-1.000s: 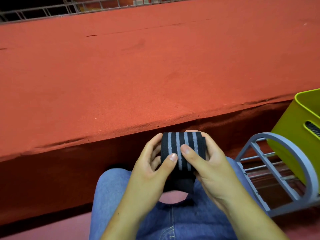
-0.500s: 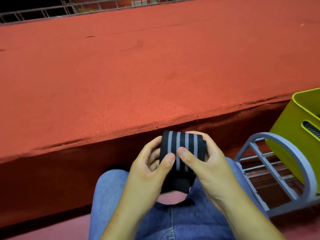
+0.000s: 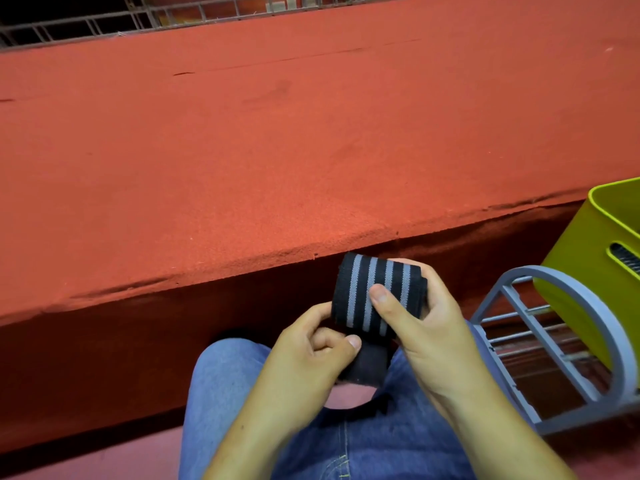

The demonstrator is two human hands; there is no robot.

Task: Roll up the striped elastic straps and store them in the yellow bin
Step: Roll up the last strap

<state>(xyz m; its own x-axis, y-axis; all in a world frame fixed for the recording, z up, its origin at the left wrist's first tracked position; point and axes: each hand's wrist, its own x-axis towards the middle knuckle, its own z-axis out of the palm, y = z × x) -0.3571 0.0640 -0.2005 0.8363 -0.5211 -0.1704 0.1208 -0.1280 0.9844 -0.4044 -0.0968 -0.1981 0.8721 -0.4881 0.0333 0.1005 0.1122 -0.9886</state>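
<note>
1. One loose tail hangs under the roll. Your left hand (image 3: 306, 362) pinches its edge, fingers curled, thumb on top. If it goes slack, the winding will loosen.
2. The striped elastic strap (image 3: 377, 296) sits above your lap, clamped by your right hand (image 3: 429, 327), thumb across the stripes. If you ease that squeeze, the coil springs open.
3. The yellow bin (image 3: 585, 244) stands well to the right, behind a grey rack (image 3: 561, 341). A careless toss may snag there.

a black, grey-striped elastic strap (image 3: 375, 294) sits rolled, plain black tail hanging below; yellow bin (image 3: 588, 258) stands right.
</note>
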